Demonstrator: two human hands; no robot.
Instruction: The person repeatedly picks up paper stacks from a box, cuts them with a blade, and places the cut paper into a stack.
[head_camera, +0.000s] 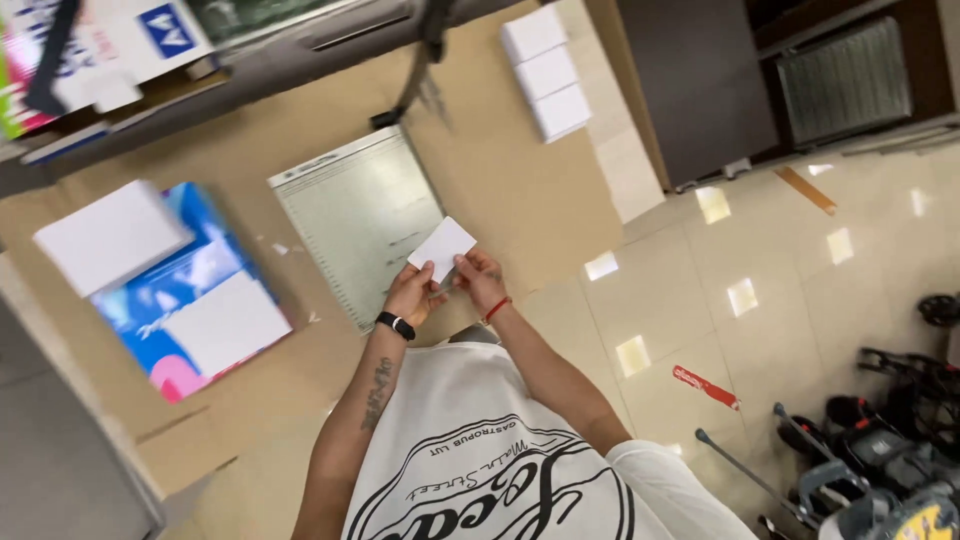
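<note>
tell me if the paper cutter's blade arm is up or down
Up. The blade arm is lifted clear of the paper cutter base, rising blurred toward the camera, while both hands hold a white card over the base.

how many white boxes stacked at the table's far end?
3: the far box, the middle box and the near box, touching in one row. None looks hidden.

Both the left hand and the right hand pinch a small white card above the paper trimmer on the tan counter.
</note>
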